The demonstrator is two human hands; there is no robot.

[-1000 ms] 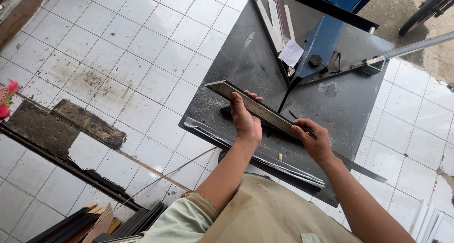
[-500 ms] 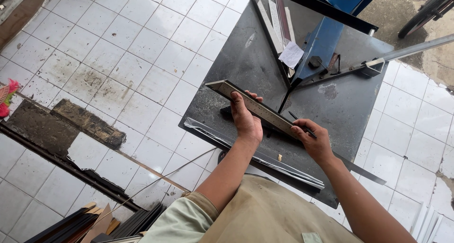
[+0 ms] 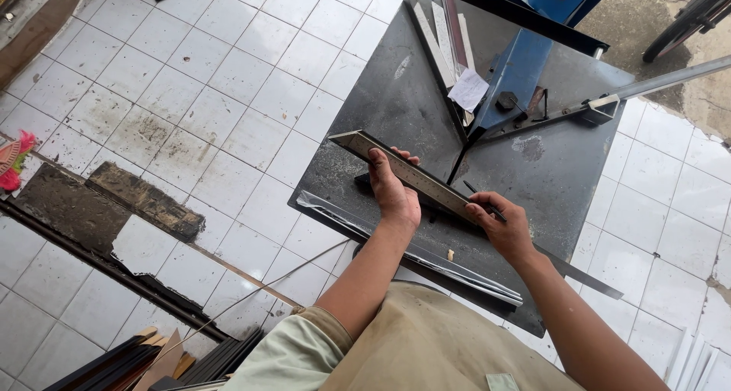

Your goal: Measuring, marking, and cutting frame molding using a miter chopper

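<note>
Moulding strip (image 3: 407, 170), pale with a mitred tip at its left end, lies slantwise across the dark metal table (image 3: 563, 178), held by both hands. The left hand (image 3: 394, 193) wraps over its middle, fingers curled closed around the strip with the thumb below. The right hand (image 3: 502, 225) grips the lower right end, fingers closed on the strip and seemingly also on a thin dark pencil-like stick (image 3: 481, 198); how that stick is pinched is hard to make out.

Nearest the body, a bundle of long strips in clear wrap (image 3: 411, 254) rests along the table's front edge, with a small pale chip (image 3: 451, 255) beside it. A flat metal ruler (image 3: 579, 273) juts out from under the right wrist.

Judging by the left tip, one end looks already cut at an angle; the right end is covered by the hand, so its state cannot be told.

Further off, the blue cutter (image 3: 525, 63) stands with its V-shaped fences, spare strips (image 3: 445, 33) and a scrap of white paper (image 3: 467, 89) resting against it. The long lever bar (image 3: 662, 79) runs out of view at right.
</note>
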